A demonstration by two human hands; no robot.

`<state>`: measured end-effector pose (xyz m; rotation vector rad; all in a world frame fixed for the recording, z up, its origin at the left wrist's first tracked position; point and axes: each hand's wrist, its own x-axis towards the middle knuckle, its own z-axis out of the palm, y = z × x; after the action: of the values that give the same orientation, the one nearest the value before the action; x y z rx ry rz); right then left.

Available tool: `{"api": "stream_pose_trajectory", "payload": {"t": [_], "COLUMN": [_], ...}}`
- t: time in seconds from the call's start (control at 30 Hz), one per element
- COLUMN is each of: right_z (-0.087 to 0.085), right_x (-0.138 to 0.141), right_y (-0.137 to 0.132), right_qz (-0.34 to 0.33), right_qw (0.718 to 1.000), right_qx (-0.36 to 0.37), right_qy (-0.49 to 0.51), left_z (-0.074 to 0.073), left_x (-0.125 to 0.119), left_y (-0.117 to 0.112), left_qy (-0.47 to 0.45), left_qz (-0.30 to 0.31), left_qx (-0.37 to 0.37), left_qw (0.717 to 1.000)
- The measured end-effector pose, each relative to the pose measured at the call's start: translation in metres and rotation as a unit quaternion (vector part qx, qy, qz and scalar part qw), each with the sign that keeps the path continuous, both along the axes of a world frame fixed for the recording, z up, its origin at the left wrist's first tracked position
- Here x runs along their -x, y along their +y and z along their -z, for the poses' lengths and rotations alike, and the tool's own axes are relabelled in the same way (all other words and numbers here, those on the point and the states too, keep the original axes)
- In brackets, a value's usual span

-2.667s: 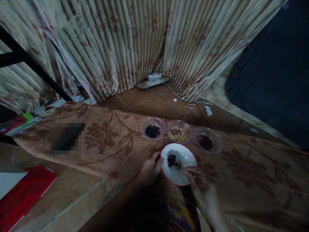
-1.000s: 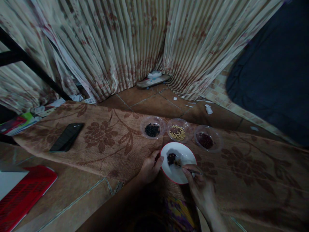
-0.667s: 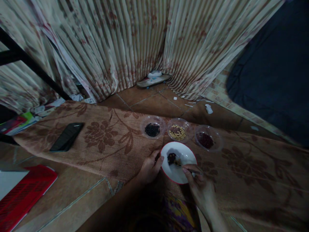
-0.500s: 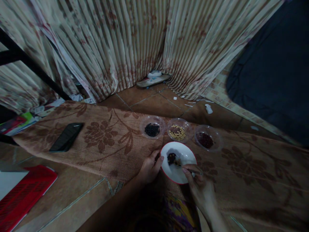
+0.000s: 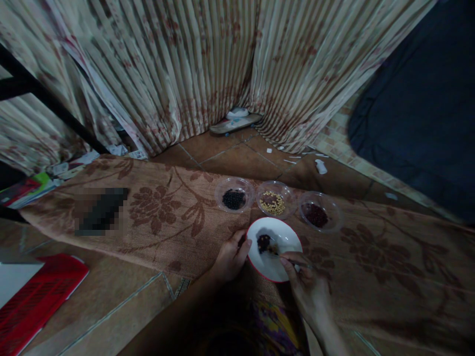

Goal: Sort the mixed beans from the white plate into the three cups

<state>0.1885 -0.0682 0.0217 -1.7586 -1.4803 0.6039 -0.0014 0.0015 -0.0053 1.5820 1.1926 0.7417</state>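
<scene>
A white bowl with a red rim is tilted toward me near the bench's front edge. My left hand grips its left rim, thumb over the edge. My right hand is closed on a spoon, whose tip is down in the bowl, its shape hard to make out. Dark beans with a few pale ones lie in the bowl beside the tip. Just beyond stand three clear plastic bowls: one with black beans, one with yellow soybeans, one with dark red beans.
A brown flowered cloth covers the long bench. A blurred-out dark object lies at its left. Behind are a striped curtain and a skateboard on the tiled floor. A red item is at lower left.
The spoon and my right hand have shifted only very slightly at the bowl. My left hand and the three plastic bowls stay in place.
</scene>
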Motion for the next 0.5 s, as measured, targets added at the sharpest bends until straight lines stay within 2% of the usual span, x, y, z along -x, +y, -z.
{"api": "stream_pose_trajectory", "payload": {"t": [0.33,0.5], "right_z": [0.0022,-0.0004], "right_x": [0.0006,-0.0014], "right_y": [-0.0025,-0.0034], "right_qz": [0.007,0.03], "right_qw": [1.0,0.998], "right_qx": [-0.009,-0.005], "right_qy": [0.006,0.048], "left_z": [0.0027,0.0029], "left_x": [-0.0007,-0.0002], "left_y": [0.0004,0.0003], "left_qy": [0.0,0.001], "left_qz": [-0.002,-0.004], "left_qx": [0.0,0.002], "left_qw": [1.0,1.0]}}
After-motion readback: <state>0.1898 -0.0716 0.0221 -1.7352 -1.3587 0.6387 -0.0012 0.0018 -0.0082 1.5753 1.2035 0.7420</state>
